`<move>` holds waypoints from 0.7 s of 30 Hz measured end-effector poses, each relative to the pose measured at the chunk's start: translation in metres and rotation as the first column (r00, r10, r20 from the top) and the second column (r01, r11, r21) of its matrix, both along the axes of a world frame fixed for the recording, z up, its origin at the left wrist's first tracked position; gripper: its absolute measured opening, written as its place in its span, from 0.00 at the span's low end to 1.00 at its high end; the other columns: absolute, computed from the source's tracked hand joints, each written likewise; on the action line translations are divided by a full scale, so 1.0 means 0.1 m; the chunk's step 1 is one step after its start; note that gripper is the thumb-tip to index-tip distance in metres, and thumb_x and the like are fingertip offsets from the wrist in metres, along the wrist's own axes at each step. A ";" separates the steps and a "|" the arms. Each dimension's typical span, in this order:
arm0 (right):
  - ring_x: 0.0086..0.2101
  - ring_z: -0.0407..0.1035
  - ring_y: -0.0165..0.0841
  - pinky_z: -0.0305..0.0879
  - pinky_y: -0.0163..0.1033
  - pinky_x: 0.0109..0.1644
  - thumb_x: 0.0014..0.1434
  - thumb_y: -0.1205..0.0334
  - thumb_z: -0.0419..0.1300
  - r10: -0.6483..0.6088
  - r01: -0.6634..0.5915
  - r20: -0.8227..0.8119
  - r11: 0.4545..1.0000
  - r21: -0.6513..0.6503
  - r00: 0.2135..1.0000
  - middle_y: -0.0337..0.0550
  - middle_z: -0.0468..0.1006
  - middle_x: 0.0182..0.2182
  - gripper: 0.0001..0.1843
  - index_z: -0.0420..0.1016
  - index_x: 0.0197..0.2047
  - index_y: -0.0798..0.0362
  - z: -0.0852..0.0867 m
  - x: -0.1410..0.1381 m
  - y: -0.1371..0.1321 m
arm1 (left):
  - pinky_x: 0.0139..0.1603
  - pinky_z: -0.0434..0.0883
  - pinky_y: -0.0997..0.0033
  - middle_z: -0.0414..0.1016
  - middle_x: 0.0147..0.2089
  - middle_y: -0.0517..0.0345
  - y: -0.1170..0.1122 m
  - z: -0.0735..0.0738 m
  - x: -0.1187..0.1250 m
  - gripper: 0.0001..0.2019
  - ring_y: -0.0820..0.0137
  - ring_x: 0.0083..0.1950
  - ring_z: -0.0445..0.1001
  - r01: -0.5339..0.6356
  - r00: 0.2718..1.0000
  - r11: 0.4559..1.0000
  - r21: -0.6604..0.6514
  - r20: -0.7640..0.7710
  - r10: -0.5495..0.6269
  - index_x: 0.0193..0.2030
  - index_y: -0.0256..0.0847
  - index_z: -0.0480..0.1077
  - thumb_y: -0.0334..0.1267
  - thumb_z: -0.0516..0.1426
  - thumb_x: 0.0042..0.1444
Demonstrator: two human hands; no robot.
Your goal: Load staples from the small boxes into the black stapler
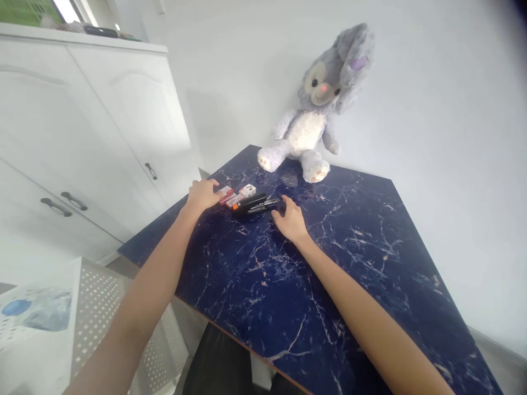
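Just inside the table edge, left hand lies open on boxes; right hand's grip at stapler unclear.

Glossy marbled table, fuzzy plush rabbit

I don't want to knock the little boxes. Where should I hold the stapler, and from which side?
Grip the stapler across its long body near the right end, coming from the near right, where the right hand lies. It lies flat with its long axis left to right, so the narrow width probably suits thumb and fingers. The boxes and left hand crowd its left end.
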State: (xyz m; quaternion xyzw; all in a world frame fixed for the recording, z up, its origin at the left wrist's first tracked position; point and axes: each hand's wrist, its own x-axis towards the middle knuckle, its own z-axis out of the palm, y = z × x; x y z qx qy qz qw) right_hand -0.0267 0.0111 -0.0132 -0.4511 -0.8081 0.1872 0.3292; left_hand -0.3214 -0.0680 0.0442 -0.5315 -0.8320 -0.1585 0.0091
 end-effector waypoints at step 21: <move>0.59 0.68 0.54 0.64 0.59 0.65 0.60 0.61 0.57 -0.043 0.044 -0.030 0.999 0.017 0.999 0.62 0.75 0.59 0.34 0.62 0.68 0.62 -0.02 -0.23 -0.07 | 0.48 0.71 0.58 0.80 0.52 0.45 -0.35 0.46 0.26 0.33 0.48 0.53 0.76 0.173 0.983 0.951 -0.255 -0.007 -0.181 0.59 0.45 0.73 0.61 0.63 0.51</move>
